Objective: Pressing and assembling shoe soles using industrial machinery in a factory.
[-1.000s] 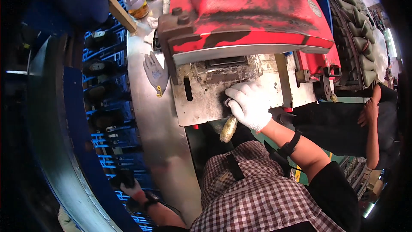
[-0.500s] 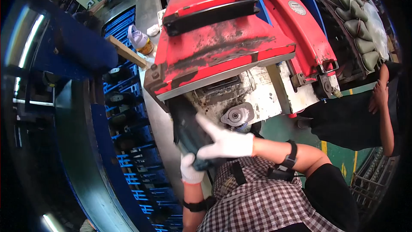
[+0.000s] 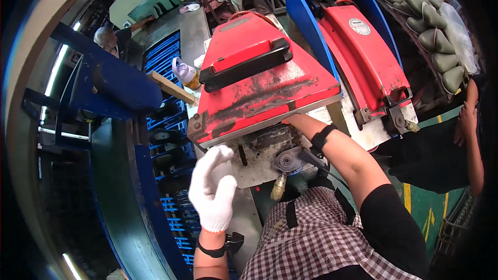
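My left hand (image 3: pixel 212 189), in a white knit glove, is raised in front of the machine's near left corner. Its thumb and fingers stand apart with nothing between them. The machine has a worn red hood (image 3: pixel 264 83) with a black bar handle (image 3: pixel 246 65) across it. My right forearm (image 3: pixel 337 148) reaches in beneath the hood's front edge. The hood hides that hand's fingers and whatever they may touch. Below the edge, a round metal pivot fitting (image 3: pixel 287 161) sits on the machine's front, beside a tape-wrapped handle (image 3: pixel 278 187).
A second red hood (image 3: pixel 360 46) stands at the right inside a blue housing (image 3: pixel 306 13). Behind the left side are a drink bottle (image 3: pixel 185 72) and a wooden bar (image 3: pixel 171 87). Dark green boot-like shapes (image 3: pixel 436 39) line a rack. A person (image 3: pixel 436 150) stands at right, another (image 3: pixel 111 39) far left.
The long dark item between my hands is out of sight. My right hand has gone under the red hood; my left has lifted away. The view has shifted.
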Demonstrator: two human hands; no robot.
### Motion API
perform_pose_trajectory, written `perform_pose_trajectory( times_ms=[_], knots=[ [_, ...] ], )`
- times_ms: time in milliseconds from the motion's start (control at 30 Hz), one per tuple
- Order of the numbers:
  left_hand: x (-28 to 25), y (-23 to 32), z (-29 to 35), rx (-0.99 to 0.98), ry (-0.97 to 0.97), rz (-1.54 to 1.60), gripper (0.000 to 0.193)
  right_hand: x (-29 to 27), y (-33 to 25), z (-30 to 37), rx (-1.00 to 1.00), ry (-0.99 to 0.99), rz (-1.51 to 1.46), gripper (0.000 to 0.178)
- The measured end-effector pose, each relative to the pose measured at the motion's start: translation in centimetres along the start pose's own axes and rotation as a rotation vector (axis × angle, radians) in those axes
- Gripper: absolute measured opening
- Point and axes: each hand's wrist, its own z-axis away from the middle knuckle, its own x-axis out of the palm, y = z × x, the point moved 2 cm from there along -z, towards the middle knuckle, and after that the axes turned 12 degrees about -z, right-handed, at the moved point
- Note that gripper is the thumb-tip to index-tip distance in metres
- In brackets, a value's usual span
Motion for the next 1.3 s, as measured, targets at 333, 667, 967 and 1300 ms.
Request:
perform_pose_trajectory(
  times_ms=[333, 667, 967, 1300],
  knots=[
    [3.0, 6.1, -15.8, 0.737, -0.135, -0.623, 0.053, 4.0, 2.1, -2.1, -0.095, -0.026, -0.386, 0.055],
    [7.8, 7.0, -19.4, 0.420, -0.460, -0.800, 0.047, -0.8, 9.4, -0.3, -0.149, 0.013, -0.706, 0.055],
    [9.0, 5.2, -16.9, -0.080, -1.090, -0.616, 0.033, -9.2, 1.9, 21.0, 0.451, -0.252, -0.106, 0.036],
    [14.0, -6.0, -8.4, 0.206, -0.913, -0.893, 0.046, 1.1, 0.1, 22.9, 0.960, -0.799, -1.316, 0.079]
  ],
)
